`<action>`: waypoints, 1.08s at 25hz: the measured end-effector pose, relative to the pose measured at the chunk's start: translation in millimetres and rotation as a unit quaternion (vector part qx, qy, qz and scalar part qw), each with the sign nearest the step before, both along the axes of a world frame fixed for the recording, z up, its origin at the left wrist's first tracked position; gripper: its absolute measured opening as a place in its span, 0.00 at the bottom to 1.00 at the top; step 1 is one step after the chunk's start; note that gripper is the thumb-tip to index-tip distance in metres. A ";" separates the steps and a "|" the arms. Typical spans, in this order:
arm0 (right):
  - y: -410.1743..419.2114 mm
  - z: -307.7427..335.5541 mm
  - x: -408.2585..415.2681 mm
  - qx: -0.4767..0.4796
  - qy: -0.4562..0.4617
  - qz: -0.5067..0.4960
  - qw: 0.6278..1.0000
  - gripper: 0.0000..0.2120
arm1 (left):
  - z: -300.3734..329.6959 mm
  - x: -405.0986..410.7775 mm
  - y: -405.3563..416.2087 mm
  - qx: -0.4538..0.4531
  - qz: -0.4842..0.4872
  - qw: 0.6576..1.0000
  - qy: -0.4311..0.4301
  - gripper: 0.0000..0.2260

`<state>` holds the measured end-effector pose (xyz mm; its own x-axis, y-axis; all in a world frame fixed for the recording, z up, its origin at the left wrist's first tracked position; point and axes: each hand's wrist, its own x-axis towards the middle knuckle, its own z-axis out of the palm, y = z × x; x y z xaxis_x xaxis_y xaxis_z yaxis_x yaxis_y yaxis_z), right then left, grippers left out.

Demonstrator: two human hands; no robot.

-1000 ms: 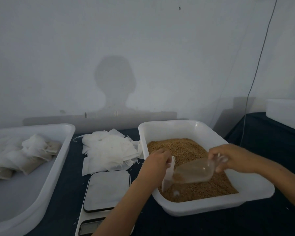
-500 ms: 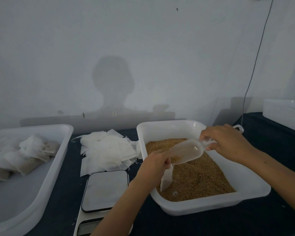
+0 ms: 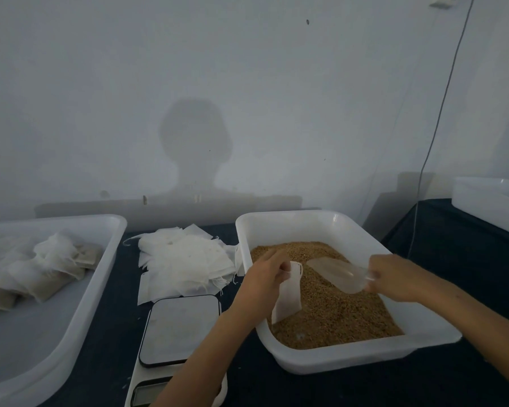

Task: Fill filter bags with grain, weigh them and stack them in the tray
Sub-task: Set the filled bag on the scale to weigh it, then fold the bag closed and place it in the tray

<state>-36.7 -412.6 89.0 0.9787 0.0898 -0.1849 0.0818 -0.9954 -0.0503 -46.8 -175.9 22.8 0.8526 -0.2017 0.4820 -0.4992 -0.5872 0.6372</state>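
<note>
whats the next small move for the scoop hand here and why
Probably dip the clear scoop into the grain for a fresh load. It looks empty in the right hand, while the left hand holds the filter bag open-mouthed over the grain bin, and the bag hangs slack.

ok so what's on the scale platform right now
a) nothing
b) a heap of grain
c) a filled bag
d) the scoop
a: the scale platform is bare; the left hand holds the filter bag over the grain tub, and the right hand holds the scoop.
</note>
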 end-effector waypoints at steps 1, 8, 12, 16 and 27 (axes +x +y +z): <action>5.4 -10.9 -0.6 0.021 0.004 -0.015 1.000 0.10 | 2.0 -0.1 1.6 -0.037 -0.003 0.999 0.009 0.07; 38.7 -59.2 8.4 -0.080 0.026 -0.035 0.996 0.27 | 39.0 -5.4 16.6 -0.206 -0.051 0.977 0.020 0.09; 58.0 -69.2 17.8 -0.095 0.057 -0.025 0.994 0.29 | 53.5 -14.4 34.4 -0.212 -0.050 0.976 0.003 0.10; 71.9 -61.4 15.4 -0.155 0.051 -0.014 0.987 0.27 | 58.2 -30.7 68.3 -0.201 -0.037 0.978 -0.030 0.11; 225.6 -29.7 -42.5 0.561 0.037 0.116 0.819 0.11 | 24.2 -59.7 154.2 -0.257 0.035 0.966 -0.022 0.07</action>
